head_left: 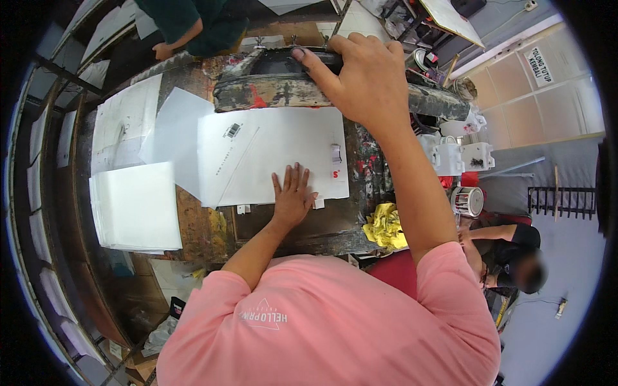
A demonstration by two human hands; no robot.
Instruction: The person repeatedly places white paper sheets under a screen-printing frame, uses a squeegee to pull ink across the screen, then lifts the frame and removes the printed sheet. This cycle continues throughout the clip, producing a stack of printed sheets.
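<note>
Head view showed the left hand [293,196] lying flat and open on the near edge of a white sheet [273,154] on the paint-stained worktop [322,225], while the right hand [360,74] was closed around a dark squeegee bar [283,61] just beyond the sheet. Judging by this, a print pass was being set up, and the next move would call for a steady pull with the sheet pinned. Left of the sheet lay a white stack [135,206]; right of it, a yellow rag [385,226], a white sign [539,66] farther off.
</note>
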